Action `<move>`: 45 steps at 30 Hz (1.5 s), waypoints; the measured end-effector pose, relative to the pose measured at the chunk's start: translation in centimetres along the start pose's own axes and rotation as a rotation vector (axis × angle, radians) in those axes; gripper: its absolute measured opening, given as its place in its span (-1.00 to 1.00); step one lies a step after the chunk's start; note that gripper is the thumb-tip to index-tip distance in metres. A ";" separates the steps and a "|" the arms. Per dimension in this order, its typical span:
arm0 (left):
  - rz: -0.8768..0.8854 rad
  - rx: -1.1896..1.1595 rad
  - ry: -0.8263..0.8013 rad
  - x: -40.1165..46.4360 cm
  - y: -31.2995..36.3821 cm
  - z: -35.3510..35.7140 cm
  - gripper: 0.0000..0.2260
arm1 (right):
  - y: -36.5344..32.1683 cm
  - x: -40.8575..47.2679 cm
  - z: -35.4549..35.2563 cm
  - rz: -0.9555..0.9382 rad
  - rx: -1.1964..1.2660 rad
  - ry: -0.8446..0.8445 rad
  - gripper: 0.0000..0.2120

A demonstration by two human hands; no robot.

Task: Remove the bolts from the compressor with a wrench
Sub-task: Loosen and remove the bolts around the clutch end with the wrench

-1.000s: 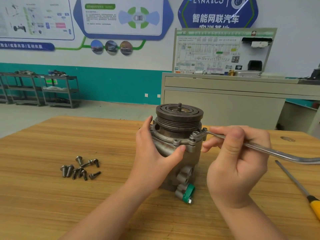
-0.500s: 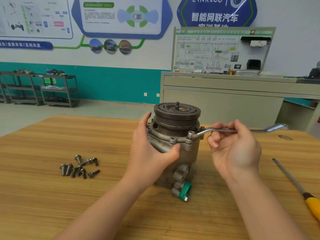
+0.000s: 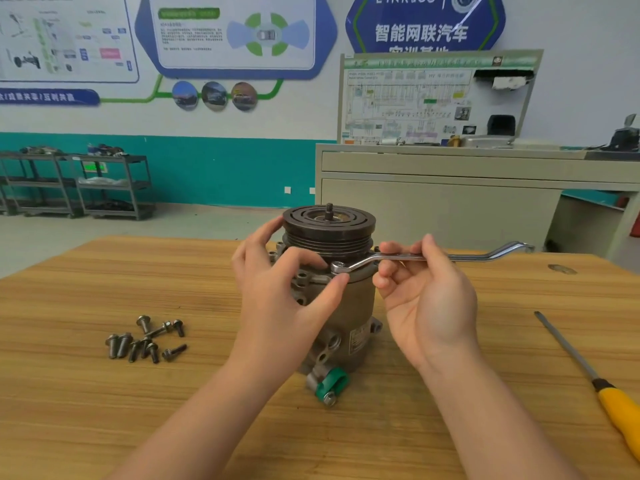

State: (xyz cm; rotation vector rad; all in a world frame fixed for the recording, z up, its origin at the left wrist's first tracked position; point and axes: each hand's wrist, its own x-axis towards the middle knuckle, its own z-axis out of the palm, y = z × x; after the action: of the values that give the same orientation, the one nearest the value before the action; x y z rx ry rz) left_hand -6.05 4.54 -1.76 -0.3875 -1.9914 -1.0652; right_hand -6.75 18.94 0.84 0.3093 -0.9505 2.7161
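Compressor (image 3: 346, 306): upright at the table (image 3: 86, 393) centre, pulley end up.
Left hand (image 3: 277, 289): my fingers curled round the flange, bracing the housing; thumb tip just beside the wrench ring.
Right hand (image 3: 422, 289): pinching the wrench (image 3: 433, 257) shank near mid-length.
Wrench ring: apparently seated on a flange bolt, front of compressor.
Loose bolts (image 3: 145, 341): piled left of compressor.
Technique: keep ring square and fully down, housing braced, short steady swings.

The screwdriver (image 3: 620, 417) runs off the right edge; wall posters (image 3: 228, 32) are blurred.
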 end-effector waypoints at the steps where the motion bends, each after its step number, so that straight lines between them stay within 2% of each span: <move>1: -0.019 0.015 0.012 0.0 0.1 0.0 -0.83 | -0.1 0.1 -0.1 0.024 0.017 0.003 -0.74; 6: -0.019 0.011 0.014 -0.2 0.9 0.3 -0.94 | -0.2 0.2 -0.2 0.047 0.050 -0.001 -0.75; 14: 0.117 -0.081 0.180 0.4 1.9 0.0 -0.90 | -1.0 -0.3 0.3 0.041 0.132 -0.143 -0.79; 18: 0.173 0.012 0.199 0.9 1.4 -1.1 -0.87 | -1.3 -0.4 0.6 0.060 0.246 -0.201 -0.83; 20: 0.037 0.135 0.189 1.6 0.2 -2.0 -0.91 | -1.8 -0.1 0.3 0.047 0.291 -0.133 -0.83; 22: -0.249 0.344 0.138 2.7 -2.2 -3.4 -0.83 | -2.1 0.4 -0.2 0.048 0.277 -0.056 -0.81; 25: -0.754 0.718 -0.107 4.0 -6.9 -6.2 -0.65 | -2.0 0.9 -0.9 0.071 0.237 0.010 -0.76; 27: -0.992 0.839 -0.250 4.0 -9.3 -7.4 -0.58 | -1.6 1.2 -1.1 0.087 0.219 0.030 -0.74; 29: -1.123 0.844 -0.301 3.8 -10.8 -7.8 -0.58 | -1.4 1.3 -1.3 0.098 0.202 0.036 -0.73; 31: -1.177 0.854 -0.340 3.6 -11.4 -7.5 -0.58 | -1.2 1.4 -1.4 0.106 0.196 0.032 -0.73; 36: -1.200 0.900 -0.381 3.3 -12.0 -7.0 -0.49 | -1.2 1.6 -1.7 0.095 0.196 0.075 -0.72; 38: -1.177 0.902 -0.342 3.5 -11.3 -7.0 -0.51 | -1.4 1.7 -1.8 0.083 0.228 0.114 -0.74; 39: -1.108 0.879 -0.279 3.7 -10.6 -6.9 -0.50 | -1.5 1.7 -1.9 0.074 0.255 0.135 -0.75; 41: -0.807 0.648 -0.064 3.6 -8.3 -5.8 -0.41 | -1.7 1.8 -2.1 0.050 0.291 0.175 -0.76; 42: -0.632 0.411 0.003 3.3 -6.4 -5.0 -0.33 | -1.8 1.8 -2.2 0.034 0.287 0.196 -0.77; 44: -0.439 -0.036 -0.066 2.3 -1.5 -3.0 -0.09 | -1.7 2.0 -2.3 -0.019 0.231 0.233 -0.81; 45: -0.407 -0.130 -0.131 1.6 0.3 -2.0 0.01 | -1.6 2.1 -2.4 -0.057 0.182 0.249 -0.85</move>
State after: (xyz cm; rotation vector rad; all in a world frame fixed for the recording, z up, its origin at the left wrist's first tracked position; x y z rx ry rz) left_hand -5.77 2.94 0.28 -0.1209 -2.1793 -1.4587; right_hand -8.56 22.05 0.54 0.0275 -0.6195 2.7111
